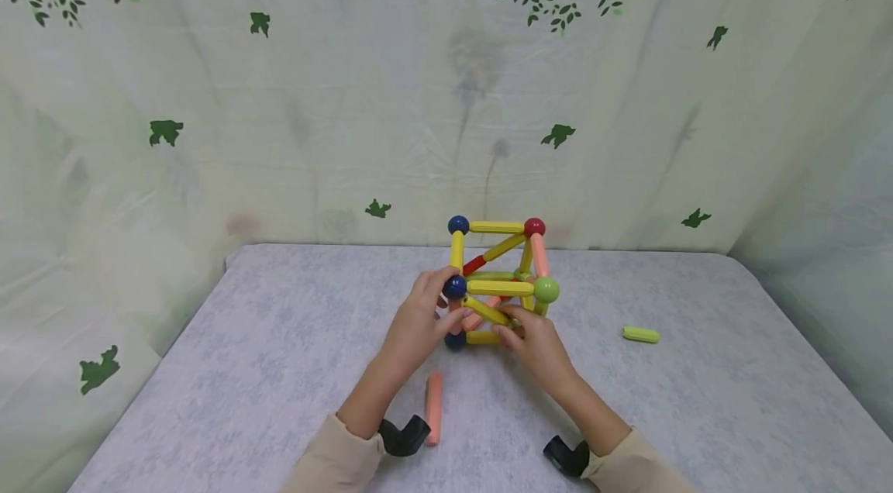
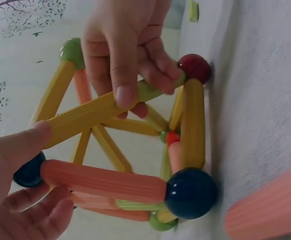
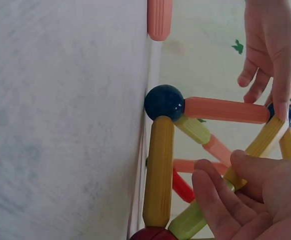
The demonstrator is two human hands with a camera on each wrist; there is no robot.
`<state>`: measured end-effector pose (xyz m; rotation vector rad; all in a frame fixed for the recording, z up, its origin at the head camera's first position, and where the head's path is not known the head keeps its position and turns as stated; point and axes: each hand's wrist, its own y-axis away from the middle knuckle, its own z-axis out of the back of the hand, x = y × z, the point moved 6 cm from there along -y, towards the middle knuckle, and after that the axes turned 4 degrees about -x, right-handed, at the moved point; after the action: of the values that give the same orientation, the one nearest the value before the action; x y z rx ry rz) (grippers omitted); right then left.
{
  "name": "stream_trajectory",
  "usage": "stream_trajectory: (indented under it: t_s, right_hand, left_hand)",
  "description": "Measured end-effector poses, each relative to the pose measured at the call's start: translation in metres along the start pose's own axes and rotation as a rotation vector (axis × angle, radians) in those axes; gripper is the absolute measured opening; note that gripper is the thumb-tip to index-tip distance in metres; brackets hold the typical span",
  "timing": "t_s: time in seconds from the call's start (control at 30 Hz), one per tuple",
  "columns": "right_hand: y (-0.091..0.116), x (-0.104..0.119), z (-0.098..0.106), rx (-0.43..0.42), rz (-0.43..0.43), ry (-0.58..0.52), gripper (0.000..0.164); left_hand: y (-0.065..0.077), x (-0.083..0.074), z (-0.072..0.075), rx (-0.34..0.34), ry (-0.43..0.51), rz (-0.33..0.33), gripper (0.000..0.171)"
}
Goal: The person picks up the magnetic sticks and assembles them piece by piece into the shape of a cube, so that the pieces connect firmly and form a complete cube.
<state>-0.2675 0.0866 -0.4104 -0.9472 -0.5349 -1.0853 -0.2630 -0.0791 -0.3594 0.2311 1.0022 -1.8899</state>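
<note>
A cube-like frame of magnetic building sticks and balls stands on the table. Across its front runs a diagonal yellow stick (image 2: 80,120), its upper end by a blue ball (image 1: 455,287). My left hand (image 1: 418,311) holds that corner, thumb on the stick's end and fingers around the ball. My right hand (image 1: 533,342) pinches the stick's lower part, where it meets a short green stick (image 2: 153,90). The green stick reaches the red ball (image 2: 194,68) at the bottom corner. A coral stick (image 2: 105,181) forms the upright between two blue balls.
A loose coral stick (image 1: 434,408) lies in front of the frame, near my left wrist. Off to the right is a loose light-green stick (image 1: 640,335) on the grey-blue table (image 1: 279,338). A pale curtain (image 1: 391,90) with leaf prints hangs behind the table.
</note>
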Motion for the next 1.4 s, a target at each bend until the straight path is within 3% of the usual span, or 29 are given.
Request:
stream_trajectory:
  t_s: [0.4,0.53,0.67,0.83,0.97,1.07,1.23,1.4]
  right_hand:
    - [-0.002,-0.003,0.000,-0.058,-0.021,-0.001,0.025]
    - [-0.001,-0.004,-0.001,-0.044,-0.024,0.000,0.028]
    - [0.004,0.000,0.005,-0.009,-0.007,0.017,0.036]
    - [0.020,0.004,0.029,0.082,0.131,0.035,0.042]
    - [0.033,-0.008,0.059,0.104,0.190,0.118,0.041]
    - [0.036,-0.026,0.084,0.073,0.147,0.218,0.043]
    - [0.033,-0.067,0.119,0.083,0.028,0.314,0.051]
    - [0.036,-0.100,0.136,0.152,-0.041,0.412,0.055]
  left_hand:
    - [0.000,-0.001,-0.007,-0.075,0.067,0.026,0.046]
    - [0.001,0.000,-0.007,-0.069,0.070,0.031,0.053]
    - [0.008,0.005,-0.006,-0.025,0.057,0.086,0.067]
    - [0.027,0.017,-0.005,0.109,0.042,0.227,0.073]
    - [0.052,0.031,-0.012,0.312,0.027,0.348,0.072]
    - [0.072,0.038,-0.018,0.475,0.014,0.396,0.075]
    - [0.093,0.038,-0.028,0.663,-0.056,0.377,0.078]
    - [0.095,0.031,-0.031,0.672,-0.065,0.312,0.058]
